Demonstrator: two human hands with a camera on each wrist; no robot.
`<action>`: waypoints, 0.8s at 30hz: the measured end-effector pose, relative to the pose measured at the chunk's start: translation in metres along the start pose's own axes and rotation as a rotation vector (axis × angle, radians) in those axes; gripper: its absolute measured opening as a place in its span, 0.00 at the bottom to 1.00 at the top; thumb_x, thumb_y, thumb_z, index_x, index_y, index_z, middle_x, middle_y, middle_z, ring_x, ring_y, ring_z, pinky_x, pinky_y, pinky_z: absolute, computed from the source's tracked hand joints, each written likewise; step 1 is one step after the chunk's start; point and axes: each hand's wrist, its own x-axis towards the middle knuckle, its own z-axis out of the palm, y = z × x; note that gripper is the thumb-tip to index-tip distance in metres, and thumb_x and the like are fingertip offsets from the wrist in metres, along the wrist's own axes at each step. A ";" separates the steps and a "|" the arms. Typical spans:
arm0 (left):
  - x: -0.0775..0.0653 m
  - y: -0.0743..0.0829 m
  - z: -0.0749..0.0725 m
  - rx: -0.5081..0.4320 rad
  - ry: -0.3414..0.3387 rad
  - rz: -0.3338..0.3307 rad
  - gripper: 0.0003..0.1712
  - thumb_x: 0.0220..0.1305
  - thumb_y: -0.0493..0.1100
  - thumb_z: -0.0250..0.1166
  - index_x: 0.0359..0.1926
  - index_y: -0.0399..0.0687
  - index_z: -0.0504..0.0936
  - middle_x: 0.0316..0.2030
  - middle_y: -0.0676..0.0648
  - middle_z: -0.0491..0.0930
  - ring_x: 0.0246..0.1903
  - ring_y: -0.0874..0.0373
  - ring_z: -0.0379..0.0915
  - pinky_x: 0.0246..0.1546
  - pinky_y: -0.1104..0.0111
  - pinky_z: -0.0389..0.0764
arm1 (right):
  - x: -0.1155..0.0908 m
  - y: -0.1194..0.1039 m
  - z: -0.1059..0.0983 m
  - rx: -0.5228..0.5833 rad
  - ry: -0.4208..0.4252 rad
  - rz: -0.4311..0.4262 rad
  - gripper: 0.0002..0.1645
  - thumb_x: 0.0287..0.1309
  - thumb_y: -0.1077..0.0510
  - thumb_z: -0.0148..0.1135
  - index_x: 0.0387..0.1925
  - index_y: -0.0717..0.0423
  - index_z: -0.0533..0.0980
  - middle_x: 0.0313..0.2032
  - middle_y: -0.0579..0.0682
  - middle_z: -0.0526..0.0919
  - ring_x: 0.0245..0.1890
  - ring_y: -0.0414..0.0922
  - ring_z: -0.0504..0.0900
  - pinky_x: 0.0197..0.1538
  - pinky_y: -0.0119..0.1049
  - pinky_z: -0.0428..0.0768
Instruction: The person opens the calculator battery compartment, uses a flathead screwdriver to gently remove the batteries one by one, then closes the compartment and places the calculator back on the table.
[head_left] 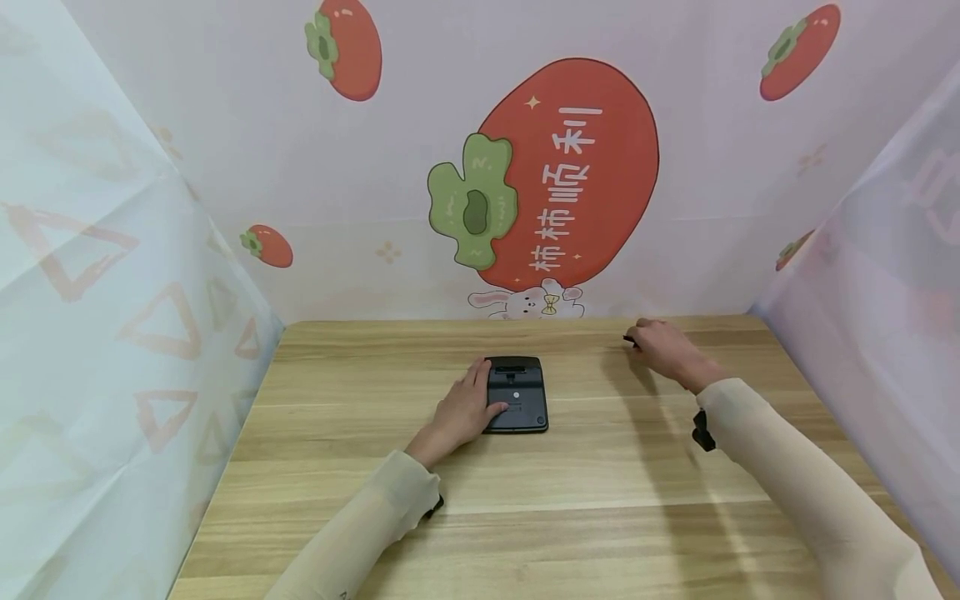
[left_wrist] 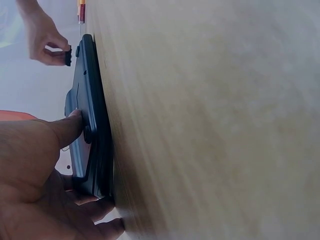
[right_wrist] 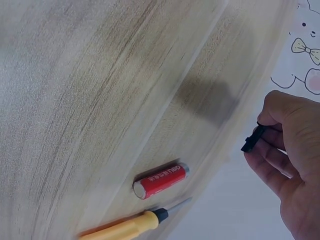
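A black calculator (head_left: 529, 408) lies face down on the wooden table, its back with an open battery slot (head_left: 512, 369) turned up. My left hand (head_left: 463, 408) grips it by the left side, thumb on the back and fingers along the edge. Off to the right, my right hand (head_left: 666, 350) pinches a small black battery cover (right_wrist: 254, 138) between thumb and fingers, held above the table. In the right wrist view a red battery (right_wrist: 161, 181) lies on the table below that hand, beside a yellow-handled screwdriver (right_wrist: 131, 228).
The wooden table (head_left: 585, 517) ends at a back wall (head_left: 705, 208) printed with persimmons and a rabbit. Pale side sheets (head_left: 112, 350) rise along its left and right edges.
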 end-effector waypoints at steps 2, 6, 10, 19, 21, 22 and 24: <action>0.000 0.000 0.000 -0.001 0.004 0.001 0.49 0.77 0.58 0.64 0.84 0.43 0.52 0.84 0.41 0.50 0.73 0.32 0.65 0.70 0.43 0.73 | 0.000 -0.001 0.000 -0.004 0.000 -0.001 0.07 0.61 0.69 0.71 0.41 0.68 0.84 0.33 0.56 0.81 0.31 0.52 0.83 0.37 0.51 0.84; 0.000 0.000 -0.001 -0.005 0.008 0.002 0.48 0.77 0.58 0.64 0.84 0.43 0.52 0.84 0.41 0.50 0.72 0.32 0.66 0.68 0.43 0.74 | 0.002 -0.004 -0.001 -0.013 -0.007 -0.003 0.09 0.60 0.69 0.71 0.42 0.68 0.84 0.33 0.57 0.82 0.30 0.52 0.82 0.36 0.50 0.84; -0.002 0.001 -0.003 -0.005 0.013 0.006 0.48 0.77 0.58 0.64 0.84 0.42 0.53 0.83 0.41 0.51 0.71 0.31 0.67 0.68 0.42 0.75 | 0.003 -0.008 -0.003 -0.026 -0.004 -0.006 0.09 0.59 0.70 0.71 0.43 0.68 0.84 0.33 0.57 0.81 0.29 0.51 0.81 0.34 0.49 0.84; -0.002 0.001 -0.003 -0.006 0.012 0.016 0.48 0.77 0.57 0.65 0.83 0.41 0.53 0.83 0.40 0.51 0.72 0.32 0.66 0.70 0.43 0.72 | 0.006 -0.019 -0.006 -0.027 0.016 -0.037 0.08 0.60 0.68 0.73 0.41 0.67 0.84 0.31 0.54 0.80 0.28 0.47 0.79 0.32 0.45 0.82; -0.002 0.001 -0.003 -0.005 0.010 0.016 0.48 0.77 0.57 0.64 0.83 0.41 0.53 0.83 0.40 0.51 0.73 0.33 0.65 0.71 0.44 0.71 | 0.006 -0.020 -0.005 -0.030 0.018 -0.043 0.08 0.60 0.69 0.72 0.42 0.67 0.85 0.31 0.54 0.80 0.28 0.48 0.79 0.33 0.46 0.82; -0.002 0.001 -0.002 -0.005 0.008 0.015 0.48 0.77 0.57 0.64 0.84 0.41 0.53 0.83 0.40 0.51 0.73 0.33 0.65 0.72 0.44 0.70 | 0.007 -0.021 -0.005 -0.034 0.017 -0.044 0.09 0.61 0.68 0.72 0.43 0.67 0.85 0.32 0.54 0.81 0.29 0.48 0.80 0.33 0.46 0.83; -0.002 0.001 -0.002 -0.005 0.008 0.014 0.48 0.77 0.57 0.65 0.84 0.41 0.53 0.83 0.40 0.51 0.73 0.32 0.65 0.71 0.43 0.71 | 0.008 -0.023 -0.005 -0.043 0.013 -0.046 0.10 0.61 0.68 0.71 0.45 0.66 0.85 0.34 0.55 0.82 0.31 0.50 0.82 0.35 0.47 0.84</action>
